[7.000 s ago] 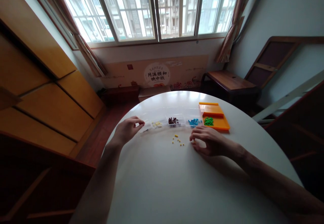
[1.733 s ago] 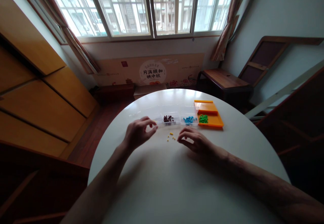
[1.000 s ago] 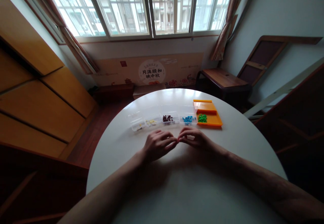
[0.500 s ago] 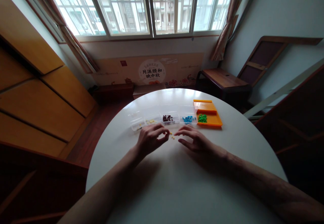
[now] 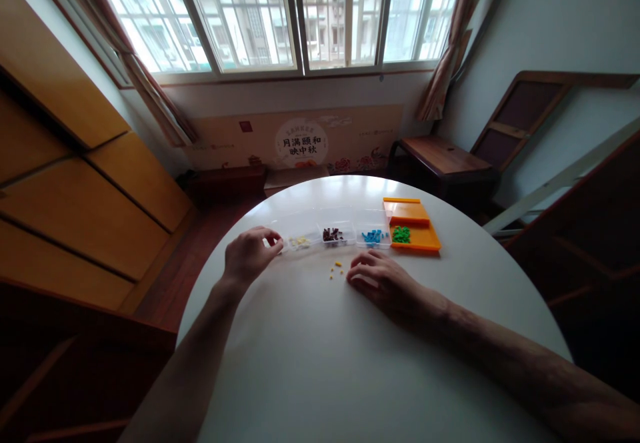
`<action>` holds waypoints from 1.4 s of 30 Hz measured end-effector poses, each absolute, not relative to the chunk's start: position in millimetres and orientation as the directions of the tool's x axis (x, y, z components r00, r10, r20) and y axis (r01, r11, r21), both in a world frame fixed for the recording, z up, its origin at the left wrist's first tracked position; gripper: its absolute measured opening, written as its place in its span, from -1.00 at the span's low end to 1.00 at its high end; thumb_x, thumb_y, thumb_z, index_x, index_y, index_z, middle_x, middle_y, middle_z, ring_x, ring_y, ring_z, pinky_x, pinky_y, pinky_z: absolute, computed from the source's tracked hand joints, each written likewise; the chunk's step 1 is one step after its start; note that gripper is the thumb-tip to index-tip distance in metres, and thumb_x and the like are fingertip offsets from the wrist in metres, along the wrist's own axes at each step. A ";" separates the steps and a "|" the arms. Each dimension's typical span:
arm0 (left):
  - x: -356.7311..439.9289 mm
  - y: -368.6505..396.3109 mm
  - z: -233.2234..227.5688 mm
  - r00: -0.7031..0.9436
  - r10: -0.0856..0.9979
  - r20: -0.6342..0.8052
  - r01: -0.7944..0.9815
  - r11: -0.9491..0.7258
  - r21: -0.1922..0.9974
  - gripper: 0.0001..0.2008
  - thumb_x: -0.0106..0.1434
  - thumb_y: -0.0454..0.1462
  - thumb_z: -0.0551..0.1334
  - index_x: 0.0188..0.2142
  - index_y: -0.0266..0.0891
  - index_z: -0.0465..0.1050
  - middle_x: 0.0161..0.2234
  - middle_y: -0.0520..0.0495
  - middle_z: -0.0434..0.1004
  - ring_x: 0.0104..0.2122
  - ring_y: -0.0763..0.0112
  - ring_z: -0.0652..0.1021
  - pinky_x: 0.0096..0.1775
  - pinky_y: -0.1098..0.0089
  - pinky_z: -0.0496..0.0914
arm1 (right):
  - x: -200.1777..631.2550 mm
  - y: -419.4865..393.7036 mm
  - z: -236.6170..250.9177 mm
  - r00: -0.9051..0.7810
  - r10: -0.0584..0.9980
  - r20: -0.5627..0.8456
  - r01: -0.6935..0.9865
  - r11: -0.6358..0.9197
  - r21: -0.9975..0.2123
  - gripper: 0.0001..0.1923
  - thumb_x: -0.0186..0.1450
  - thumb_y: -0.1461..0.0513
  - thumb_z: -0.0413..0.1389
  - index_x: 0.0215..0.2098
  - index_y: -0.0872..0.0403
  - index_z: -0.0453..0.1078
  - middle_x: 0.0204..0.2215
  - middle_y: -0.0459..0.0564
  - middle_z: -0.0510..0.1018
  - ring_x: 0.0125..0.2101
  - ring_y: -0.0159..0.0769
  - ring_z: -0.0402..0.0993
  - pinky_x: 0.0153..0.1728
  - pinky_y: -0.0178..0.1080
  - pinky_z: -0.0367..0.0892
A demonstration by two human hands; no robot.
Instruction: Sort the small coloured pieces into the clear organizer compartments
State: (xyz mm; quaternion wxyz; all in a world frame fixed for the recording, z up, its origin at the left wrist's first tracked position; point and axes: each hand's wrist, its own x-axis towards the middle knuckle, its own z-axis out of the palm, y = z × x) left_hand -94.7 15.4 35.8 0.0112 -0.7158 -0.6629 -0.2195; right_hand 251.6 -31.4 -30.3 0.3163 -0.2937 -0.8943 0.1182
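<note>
**Small yellow pieces between your two hands**

Daylight from the barred window falls on the round white table (image 5: 350, 363). Your left hand (image 5: 247, 256) hovers at the left end of the row of clear plastic boxes (image 5: 330, 233), thumb and fingertips pinched together; whether they hold a piece is too small to tell. Your right hand (image 5: 385, 286) rests on the table with fingers loosely spread, grasping nothing. A few yellow pieces (image 5: 336, 269) lie loose just left of its fingertips. An orange tray (image 5: 417, 226) with green pieces (image 5: 401, 234) sits at the row's right end.
</note>
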 end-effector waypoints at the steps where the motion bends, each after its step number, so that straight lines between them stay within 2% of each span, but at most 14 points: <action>1: -96.1 16.1 36.2 0.013 0.952 0.306 0.958 -0.099 0.269 -0.88 0.28 -0.14 0.37 -0.28 -0.04 0.72 -0.23 0.08 0.75 -0.31 0.30 0.64 -0.32 0.37 0.34 | 251.8 -31.3 -30.4 -0.622 0.603 0.499 0.448 0.797 -0.404 -0.89 0.56 0.23 0.16 -0.10 -0.01 0.56 -0.05 0.08 0.63 -0.05 -0.13 0.52 0.01 -0.06 0.51; 6: -97.8 17.0 34.6 0.004 0.963 0.270 0.969 -0.071 0.238 -0.89 0.27 -0.15 0.39 -0.30 -0.03 0.72 -0.24 0.09 0.75 -0.28 0.27 0.65 -0.32 0.36 0.34 | 252.8 -30.7 -31.4 -0.615 0.620 0.487 0.448 0.783 -0.432 -0.88 0.57 0.24 0.15 -0.15 0.01 0.51 -0.07 0.07 0.63 -0.04 -0.13 0.51 0.02 -0.08 0.50; 13: -95.9 14.6 33.4 0.075 0.923 0.377 0.962 -0.166 0.217 -0.84 0.31 -0.09 0.39 -0.31 -0.06 0.70 -0.26 0.07 0.73 -0.32 0.31 0.63 -0.38 0.37 0.29 | 254.5 -27.5 -36.3 -0.615 0.609 0.501 0.435 0.792 -0.428 -0.93 0.50 0.33 0.15 -0.13 0.04 0.42 -0.13 0.09 0.62 -0.10 -0.13 0.51 -0.03 -0.10 0.50; 17: -72.8 5.7 27.0 0.217 0.837 0.501 0.890 -0.381 0.250 -0.76 0.40 -0.07 0.36 -0.32 -0.11 0.68 -0.31 0.04 0.68 -0.44 0.44 0.55 -0.39 0.40 0.30 | 254.2 -29.0 -38.3 -0.576 0.625 0.528 0.426 0.780 -0.459 -0.90 0.54 0.34 0.07 -0.12 0.04 0.39 -0.21 0.06 0.61 -0.18 -0.17 0.52 -0.12 -0.15 0.48; 19: -54.2 -1.2 17.6 0.355 0.772 0.527 0.805 -0.539 0.246 -0.75 0.44 -0.07 0.34 -0.30 -0.12 0.69 -0.34 0.04 0.66 -0.48 0.48 0.52 -0.35 0.40 0.35 | 253.9 -30.8 -37.6 -0.579 0.620 0.530 0.416 0.783 -0.462 -0.89 0.57 0.32 0.06 -0.12 0.03 0.39 -0.21 0.05 0.61 -0.18 -0.18 0.52 -0.11 -0.15 0.48; 22: -27.2 -11.6 0.2 0.526 0.634 0.567 0.644 -0.733 0.222 -0.79 0.45 -0.10 0.36 -0.26 -0.12 0.69 -0.34 0.02 0.66 -0.43 0.46 0.58 -0.27 0.39 0.43 | 254.5 -32.9 -36.1 -0.574 0.625 0.529 0.410 0.778 -0.476 -0.90 0.58 0.28 0.08 -0.12 0.02 0.42 -0.20 0.05 0.62 -0.18 -0.18 0.54 -0.09 -0.14 0.48; 25: -10.2 -18.2 -12.6 0.620 0.507 0.599 0.511 -0.840 0.183 -0.84 0.49 -0.12 0.35 -0.16 -0.10 0.69 -0.27 0.00 0.72 -0.36 0.44 0.64 -0.22 0.36 0.46 | 255.9 -33.0 -35.7 -0.554 0.631 0.542 0.397 0.773 -0.494 -0.94 0.57 0.23 0.15 -0.10 0.01 0.45 -0.23 0.02 0.62 -0.22 -0.20 0.55 -0.14 -0.16 0.49; 35: -1.9 -22.0 -17.4 0.647 0.383 0.659 0.431 -0.897 0.098 -0.88 0.49 -0.17 0.36 -0.18 -0.07 0.68 -0.27 0.09 0.74 -0.39 0.53 0.64 -0.30 0.38 0.42 | 256.4 -32.7 -35.0 -0.488 0.650 0.583 0.343 0.757 -0.557 -0.86 0.54 0.13 0.25 -0.09 0.02 0.47 -0.22 0.02 0.68 -0.25 -0.24 0.64 -0.16 -0.18 0.54; 42: -3.0 -22.9 -19.9 0.661 0.400 0.635 0.477 -0.877 0.056 -0.85 0.50 -0.20 0.32 -0.19 -0.04 0.70 -0.27 0.06 0.75 -0.36 0.49 0.66 -0.27 0.37 0.44 | 256.9 -30.3 -40.0 -0.450 0.671 0.590 0.347 0.740 -0.577 -0.86 0.51 0.13 0.29 -0.10 0.02 0.49 -0.24 0.03 0.71 -0.23 -0.19 0.69 -0.15 -0.14 0.58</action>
